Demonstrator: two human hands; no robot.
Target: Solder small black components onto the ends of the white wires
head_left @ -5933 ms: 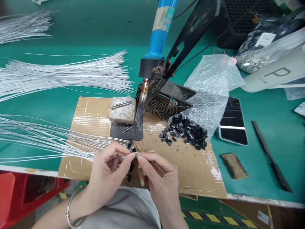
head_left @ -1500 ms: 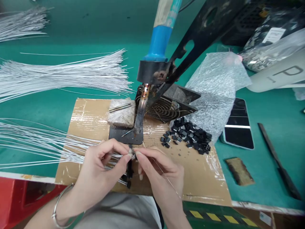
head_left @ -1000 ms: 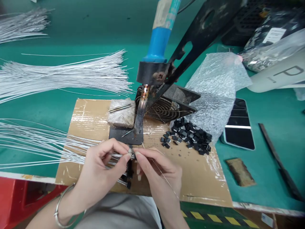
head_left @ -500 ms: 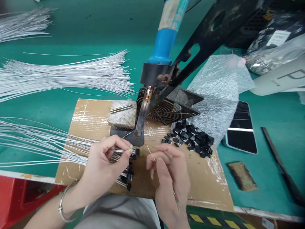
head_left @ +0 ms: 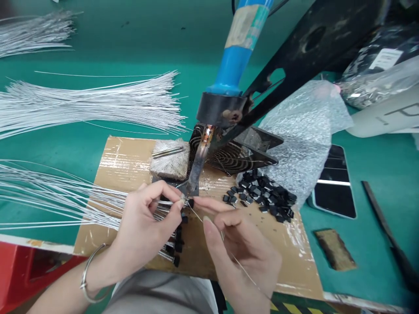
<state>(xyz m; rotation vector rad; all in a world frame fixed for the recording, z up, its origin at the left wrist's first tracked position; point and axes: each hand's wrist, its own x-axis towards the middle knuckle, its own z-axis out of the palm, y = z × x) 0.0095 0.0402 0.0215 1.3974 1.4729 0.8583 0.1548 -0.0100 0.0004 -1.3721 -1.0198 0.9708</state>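
Note:
My left hand (head_left: 152, 218) pinches the end of a thin white wire between thumb and forefinger, just under the tip of a clamped soldering iron (head_left: 198, 168). A small black connector (head_left: 190, 203) shows at its fingertips. My right hand (head_left: 245, 253) holds a thin strand of solder wire (head_left: 240, 264), which runs across the palm and up to the iron's tip. Its forefinger reaches out to the black connector. Under my left hand lie several white wires (head_left: 108, 201) with black connectors (head_left: 176, 246) on their ends.
Loose black connectors (head_left: 270, 196) lie heaped on the cardboard (head_left: 291, 261) by bubble wrap (head_left: 297, 117). A fan (head_left: 235, 159) and a block (head_left: 170, 161) stand behind the iron. White wires (head_left: 98, 104) lie left; a phone (head_left: 334, 187), sponge (head_left: 335, 248) and dark-handled tool (head_left: 382, 222) are right.
My right hand has moved left and up, bringing the solder wire to the iron's tip beside my left fingertips. My left hand keeps its pinch and has shifted only slightly.

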